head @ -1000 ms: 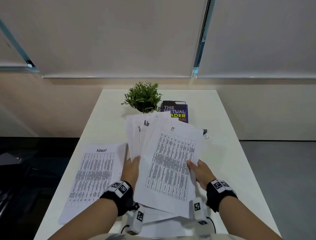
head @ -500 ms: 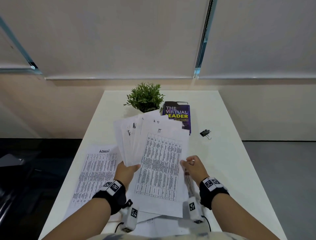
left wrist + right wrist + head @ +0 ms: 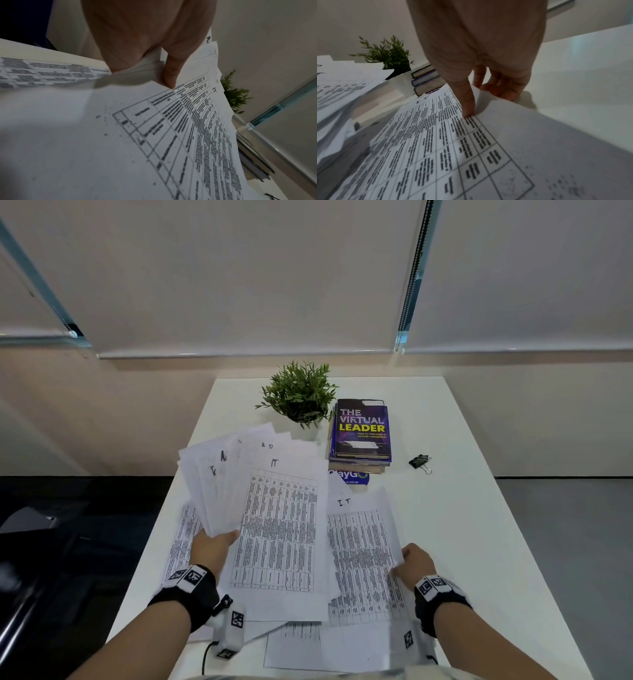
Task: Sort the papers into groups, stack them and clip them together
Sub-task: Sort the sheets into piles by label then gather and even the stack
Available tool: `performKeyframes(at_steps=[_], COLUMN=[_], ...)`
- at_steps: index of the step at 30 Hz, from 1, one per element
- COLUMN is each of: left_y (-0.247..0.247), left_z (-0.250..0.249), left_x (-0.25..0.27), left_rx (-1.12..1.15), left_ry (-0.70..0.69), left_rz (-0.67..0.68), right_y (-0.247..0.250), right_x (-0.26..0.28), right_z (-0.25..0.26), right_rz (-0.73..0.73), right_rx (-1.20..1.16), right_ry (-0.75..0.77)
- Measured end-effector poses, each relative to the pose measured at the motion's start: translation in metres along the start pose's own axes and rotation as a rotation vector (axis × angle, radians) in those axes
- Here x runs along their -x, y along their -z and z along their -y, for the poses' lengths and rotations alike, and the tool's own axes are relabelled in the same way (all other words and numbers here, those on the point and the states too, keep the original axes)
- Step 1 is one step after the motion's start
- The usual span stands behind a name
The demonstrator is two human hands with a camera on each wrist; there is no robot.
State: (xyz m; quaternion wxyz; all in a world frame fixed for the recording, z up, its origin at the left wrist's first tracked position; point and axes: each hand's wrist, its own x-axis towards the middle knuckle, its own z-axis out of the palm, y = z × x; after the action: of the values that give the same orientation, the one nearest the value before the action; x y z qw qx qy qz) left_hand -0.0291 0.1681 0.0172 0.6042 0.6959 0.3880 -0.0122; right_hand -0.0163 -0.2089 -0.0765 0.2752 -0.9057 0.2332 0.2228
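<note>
My left hand [image 3: 214, 546] grips a fanned bundle of printed sheets [image 3: 274, 525] above the white table [image 3: 462, 525]; its top page is headed "IT". In the left wrist view the thumb [image 3: 169, 75] pinches the fanned sheets [image 3: 171, 135]. My right hand [image 3: 412, 559] holds one sheet marked "IT" [image 3: 363, 556] by its right edge, low over the table to the right of the fan. The right wrist view shows the thumb [image 3: 467, 97] on top of that IT sheet [image 3: 436, 142] and the fingers [image 3: 503, 86] under its edge. A sheet with a table [image 3: 181, 542] lies flat at the left, half hidden.
A potted plant [image 3: 299, 395] and a stack of books [image 3: 361, 436] stand at the back of the table. A black binder clip [image 3: 420, 463] lies right of the books. More loose sheets [image 3: 329, 648] lie at the near edge. A blue card [image 3: 349, 477] lies before the books.
My right hand has drawn one IT sheet off the fan and carried it right and down toward the table. The left hand has shifted the fan slightly left, uncovering the books and clip.
</note>
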Motion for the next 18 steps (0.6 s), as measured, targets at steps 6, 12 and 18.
performKeyframes(at_steps=[6,12,18], left_y=[0.022,0.036,0.041], left_z=[0.005,0.004,0.004], left_x=[-0.005,-0.009,-0.006], left_rx=[0.047,0.076,0.078], left_ry=[0.022,0.033,0.032], left_rz=[-0.028,-0.021,-0.017], right_y=[0.005,-0.002,-0.035], right_x=[0.019,0.037,0.045], right_z=[0.014,0.043,0.057], right_rz=[-0.19,0.039,0.064], right_rx=[0.08,-0.221,0.215], right_ry=[0.018,0.198,0.119])
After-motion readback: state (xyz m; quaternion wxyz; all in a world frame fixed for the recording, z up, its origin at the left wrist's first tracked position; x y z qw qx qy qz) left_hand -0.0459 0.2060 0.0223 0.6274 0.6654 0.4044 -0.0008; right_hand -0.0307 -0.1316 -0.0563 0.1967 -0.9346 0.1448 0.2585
